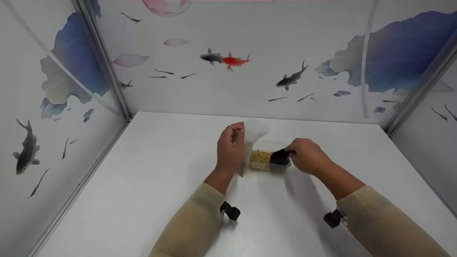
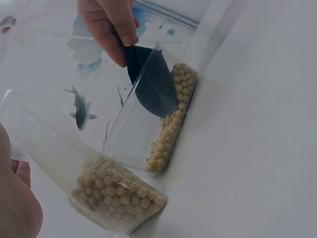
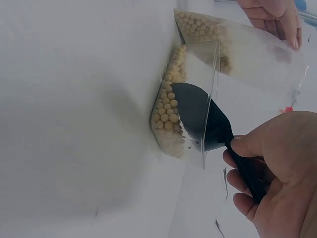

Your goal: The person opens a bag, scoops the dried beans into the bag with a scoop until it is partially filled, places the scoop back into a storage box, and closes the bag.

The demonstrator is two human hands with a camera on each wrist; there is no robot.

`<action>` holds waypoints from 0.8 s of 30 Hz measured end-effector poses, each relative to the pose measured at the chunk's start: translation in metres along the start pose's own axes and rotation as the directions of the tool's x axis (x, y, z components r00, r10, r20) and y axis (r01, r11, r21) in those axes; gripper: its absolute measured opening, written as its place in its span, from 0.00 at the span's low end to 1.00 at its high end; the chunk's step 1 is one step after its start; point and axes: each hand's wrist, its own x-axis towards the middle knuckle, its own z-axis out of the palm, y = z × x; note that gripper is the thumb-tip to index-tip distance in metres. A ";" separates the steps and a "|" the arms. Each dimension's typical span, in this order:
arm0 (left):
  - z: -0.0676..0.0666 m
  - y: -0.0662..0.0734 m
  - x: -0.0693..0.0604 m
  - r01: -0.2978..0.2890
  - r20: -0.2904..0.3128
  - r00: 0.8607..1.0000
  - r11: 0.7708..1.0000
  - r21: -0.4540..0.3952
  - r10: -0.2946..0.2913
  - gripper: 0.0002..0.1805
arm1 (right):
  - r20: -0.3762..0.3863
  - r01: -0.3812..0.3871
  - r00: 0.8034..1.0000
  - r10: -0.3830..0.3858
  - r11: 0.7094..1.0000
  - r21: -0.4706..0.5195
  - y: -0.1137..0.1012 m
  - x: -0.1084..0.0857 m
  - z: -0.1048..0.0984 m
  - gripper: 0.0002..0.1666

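My right hand grips the handle of a black scoop, its fingers curled round it. The scoop's bowl dips into a clear plastic box and touches the pale yellow beans, which look like soybeans, on its bottom. Directly left of the box stands a translucent plastic bag, its lower part filled with the same kind of beans. My left hand holds the bag by its upper side. The left thumb is partly hidden in the wrist views.
Box and bag stand on a white table, towards its back edge. White panels printed with fish and leaves enclose the back and sides, with metal posts at the corners.
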 end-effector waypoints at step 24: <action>0.001 0.002 0.000 0.005 -0.015 1.000 1.000 -0.005 -0.005 0.13 | -0.019 -0.090 0.995 0.102 0.937 0.338 0.001 0.013 0.051 0.20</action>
